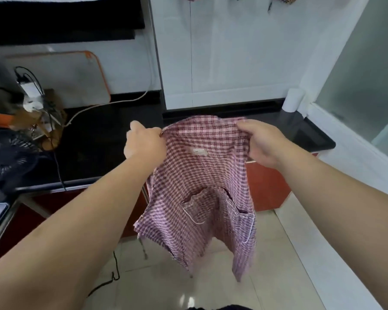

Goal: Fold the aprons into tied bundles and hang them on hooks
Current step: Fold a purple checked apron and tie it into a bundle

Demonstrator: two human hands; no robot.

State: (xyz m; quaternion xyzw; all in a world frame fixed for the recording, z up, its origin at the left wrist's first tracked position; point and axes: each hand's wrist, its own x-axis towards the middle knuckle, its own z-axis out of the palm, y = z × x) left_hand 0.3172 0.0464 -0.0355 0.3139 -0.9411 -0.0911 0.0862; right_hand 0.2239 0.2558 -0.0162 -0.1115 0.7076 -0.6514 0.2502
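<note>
Cords (121, 101) are lying on the black surface (94, 153). The left grip (145, 142) and right grip (261, 143) are holding the pink checked apron (199, 186) by its top, over the tiled floor (278, 276).

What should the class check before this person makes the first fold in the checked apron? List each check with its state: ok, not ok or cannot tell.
1. Left hand grips one top corner of the apron: ok.
2. Right hand grips the other top corner: ok.
3. Cloth hangs flat: not ok, it is creased around the pocket.
4. Ties untangled: cannot tell, one tie dangles and the rest is hidden.
5. Floor underfoot free of snags: not ok, a black cable lies there.
</note>
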